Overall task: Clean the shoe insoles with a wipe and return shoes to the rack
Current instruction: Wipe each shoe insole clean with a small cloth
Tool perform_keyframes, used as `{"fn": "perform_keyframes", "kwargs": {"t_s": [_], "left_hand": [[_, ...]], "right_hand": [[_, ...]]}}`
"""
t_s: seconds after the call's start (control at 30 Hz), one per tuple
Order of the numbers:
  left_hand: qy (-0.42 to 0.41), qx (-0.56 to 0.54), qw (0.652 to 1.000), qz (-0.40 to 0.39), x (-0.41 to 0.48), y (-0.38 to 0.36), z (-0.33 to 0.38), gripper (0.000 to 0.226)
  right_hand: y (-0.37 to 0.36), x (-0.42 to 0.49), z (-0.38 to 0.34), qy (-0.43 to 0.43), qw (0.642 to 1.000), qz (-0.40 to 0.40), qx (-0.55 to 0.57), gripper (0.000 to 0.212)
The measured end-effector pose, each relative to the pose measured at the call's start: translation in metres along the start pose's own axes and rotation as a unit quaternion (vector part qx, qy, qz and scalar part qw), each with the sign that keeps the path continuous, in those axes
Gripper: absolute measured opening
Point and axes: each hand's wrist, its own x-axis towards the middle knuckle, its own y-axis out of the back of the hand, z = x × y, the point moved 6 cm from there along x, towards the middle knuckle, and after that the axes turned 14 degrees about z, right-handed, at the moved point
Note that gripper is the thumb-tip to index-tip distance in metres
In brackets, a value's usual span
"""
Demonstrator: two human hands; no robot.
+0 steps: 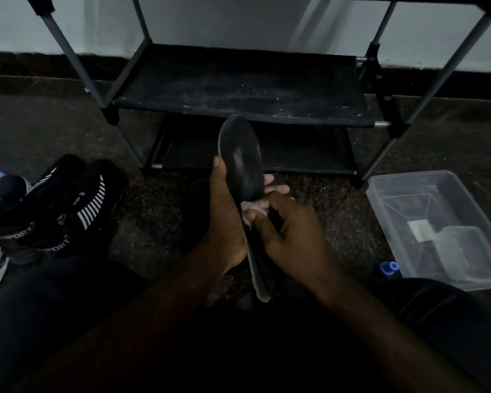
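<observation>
My left hand [224, 214] grips the black insole [243, 160] in front of the rack [238, 109] while my right hand [289, 231] pinches the wipe [253, 212] on it, so I'm mid-clean, and the shoes [68, 205] on the left floor aren't put back.

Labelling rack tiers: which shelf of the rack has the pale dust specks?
The upper visible shelf, level with the insole tip; the lower shelf beneath looks plain dark.

I see a dim, grainy picture; the pale wall [238, 21] behind the rack [238, 89] is brightest, my lap below it nearly black, edges bowed.
</observation>
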Motion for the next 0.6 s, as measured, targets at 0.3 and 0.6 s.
{"fn": "perform_keyframes", "kwargs": {"t_s": [0.3,0.6], "left_hand": [[0.004,0.028,1.0,0.002,-0.002,-0.001,-0.004,0.095],[-0.053,0.015,0.998,0.011,-0.007,-0.008,-0.002,0.087]], "right_hand": [[0.003,0.0,-0.004,0.009,1.0,-0.002,0.003,0.018],[0.024,0.021,0.014,-0.004,0.991,0.101,-0.091,0.021]]}}
